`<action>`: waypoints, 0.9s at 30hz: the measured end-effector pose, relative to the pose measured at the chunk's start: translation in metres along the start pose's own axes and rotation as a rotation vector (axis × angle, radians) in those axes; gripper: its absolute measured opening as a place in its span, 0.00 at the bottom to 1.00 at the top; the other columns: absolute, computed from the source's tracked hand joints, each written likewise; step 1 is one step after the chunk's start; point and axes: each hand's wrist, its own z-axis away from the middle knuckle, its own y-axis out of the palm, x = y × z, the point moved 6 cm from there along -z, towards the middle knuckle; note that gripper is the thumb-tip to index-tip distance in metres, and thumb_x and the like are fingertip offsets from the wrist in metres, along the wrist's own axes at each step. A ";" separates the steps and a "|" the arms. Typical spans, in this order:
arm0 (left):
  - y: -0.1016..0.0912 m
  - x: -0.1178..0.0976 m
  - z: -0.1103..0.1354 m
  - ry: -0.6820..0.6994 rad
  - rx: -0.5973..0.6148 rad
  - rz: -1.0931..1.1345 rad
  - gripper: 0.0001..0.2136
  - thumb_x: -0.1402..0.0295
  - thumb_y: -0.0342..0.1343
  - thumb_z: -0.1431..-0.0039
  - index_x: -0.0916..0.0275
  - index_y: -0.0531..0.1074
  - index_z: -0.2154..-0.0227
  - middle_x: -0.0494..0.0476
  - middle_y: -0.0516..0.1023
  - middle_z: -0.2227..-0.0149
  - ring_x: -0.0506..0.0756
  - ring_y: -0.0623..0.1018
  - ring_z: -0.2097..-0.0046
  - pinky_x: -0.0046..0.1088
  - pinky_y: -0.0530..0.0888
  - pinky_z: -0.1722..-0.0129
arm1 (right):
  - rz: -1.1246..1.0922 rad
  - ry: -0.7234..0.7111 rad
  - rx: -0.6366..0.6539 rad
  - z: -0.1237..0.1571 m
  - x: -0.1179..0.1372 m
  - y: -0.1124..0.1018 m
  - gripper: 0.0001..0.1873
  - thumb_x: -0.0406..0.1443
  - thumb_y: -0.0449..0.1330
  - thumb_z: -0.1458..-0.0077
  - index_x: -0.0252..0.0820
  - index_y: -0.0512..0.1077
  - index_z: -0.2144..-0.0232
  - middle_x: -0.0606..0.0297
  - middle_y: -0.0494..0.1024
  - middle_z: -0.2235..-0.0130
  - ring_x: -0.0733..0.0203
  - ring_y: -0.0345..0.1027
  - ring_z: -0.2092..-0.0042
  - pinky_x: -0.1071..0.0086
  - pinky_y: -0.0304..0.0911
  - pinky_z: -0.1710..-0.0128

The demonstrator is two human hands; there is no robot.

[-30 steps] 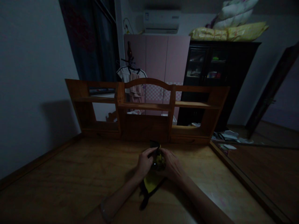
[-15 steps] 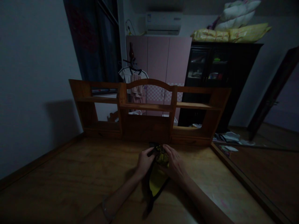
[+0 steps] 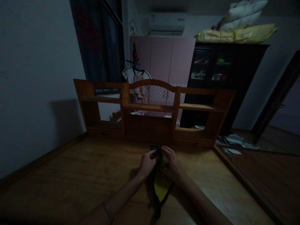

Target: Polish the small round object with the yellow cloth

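Between my hands is a yellow cloth item with black edging (image 3: 162, 187), perhaps a small bag; the dim light hides its exact kind. Its pointed lower end tapers into a black strap-like tail toward me on the wooden bed board. My left hand (image 3: 147, 164) pinches the dark upper edge between thumb and fingers. On the other side, my right hand (image 3: 174, 165) curls round the bunched upper part, its fingertips close to the left thumb. The folds between the fingers are too dark to make out.
Beyond my hands stands a wooden headboard shelf (image 3: 150, 107) with several compartments. A raised wooden rail (image 3: 236, 176) runs along the right edge, and a white wall (image 3: 42, 78) closes the left side. Farther back are a pink wardrobe (image 3: 160, 59) and a dark cabinet (image 3: 211, 62).
The upper part of the cloth has turned, so more black edging and less yellow shows between my fingers. The tail has swung slightly right. Both hands keep their hold; the view shifted a little.
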 end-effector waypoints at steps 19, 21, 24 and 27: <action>0.005 0.001 -0.002 -0.051 0.050 0.209 0.15 0.64 0.56 0.48 0.65 0.74 0.58 0.60 0.79 0.57 0.58 0.77 0.56 0.33 0.72 0.55 | 0.175 -0.073 -0.008 0.001 0.010 -0.012 0.41 0.25 0.56 0.51 0.49 0.47 0.38 0.57 0.53 0.37 0.49 0.47 0.37 0.49 0.56 0.41; 0.008 0.006 -0.001 -0.093 0.067 0.278 0.17 0.63 0.58 0.50 0.66 0.74 0.58 0.60 0.79 0.58 0.59 0.77 0.56 0.33 0.73 0.56 | 0.160 -0.083 0.005 0.001 0.007 -0.011 0.41 0.24 0.57 0.52 0.50 0.49 0.38 0.58 0.54 0.38 0.49 0.49 0.38 0.49 0.57 0.42; 0.008 0.016 0.000 -0.152 0.046 0.286 0.16 0.65 0.59 0.53 0.67 0.75 0.61 0.61 0.80 0.61 0.59 0.78 0.59 0.33 0.74 0.59 | 0.106 -0.036 0.035 -0.001 0.002 -0.004 0.42 0.25 0.60 0.55 0.52 0.51 0.40 0.58 0.57 0.40 0.49 0.53 0.39 0.51 0.60 0.44; 0.004 0.024 0.000 -0.180 0.003 0.231 0.13 0.68 0.58 0.53 0.68 0.75 0.63 0.60 0.81 0.64 0.58 0.79 0.62 0.31 0.74 0.62 | 0.038 0.032 0.075 -0.003 0.001 0.000 0.45 0.28 0.63 0.56 0.51 0.49 0.39 0.58 0.55 0.39 0.50 0.53 0.39 0.54 0.62 0.45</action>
